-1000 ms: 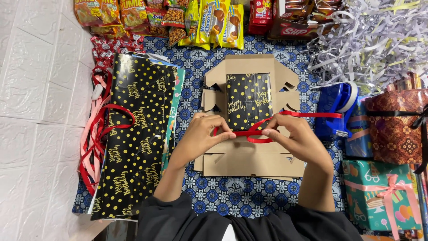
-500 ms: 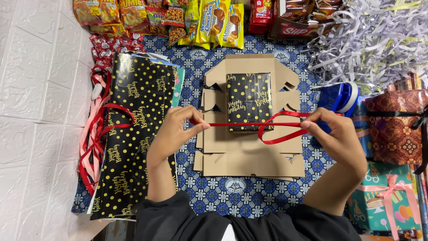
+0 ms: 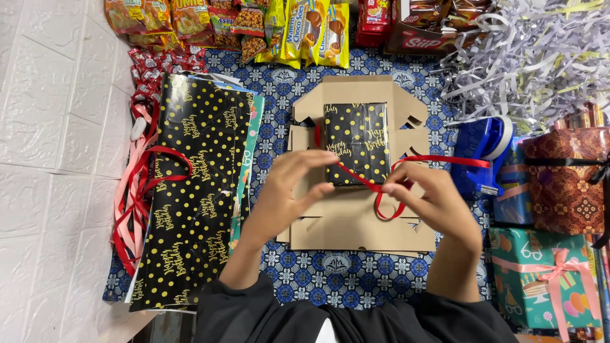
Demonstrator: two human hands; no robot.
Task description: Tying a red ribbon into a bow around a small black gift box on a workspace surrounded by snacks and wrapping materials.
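Hands work a red ribbon point(image 3: 406, 166) over a black gift box point(image 3: 356, 143).
Right hand point(image 3: 432, 200) pinches the ribbon; left hand point(image 3: 289, 190), fingers loosely spread, hides the box's near corner.

Glossy black gift paper w/ gold dots on wrapped box point(image 3: 356, 143); smooth satin red ribbon point(image 3: 406, 166); matt brown cardboard tray point(image 3: 362, 225) under box; blue plastic tape dispenser point(image 3: 486, 149) beside it.

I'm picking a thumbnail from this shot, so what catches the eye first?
At centre, both hands, left hand and right hand, work a red ribbon over a black gold-dotted box lying on flat cardboard. Matching wrapping paper lies to the left. Snack packs line the top edge, with shredded paper at top right.
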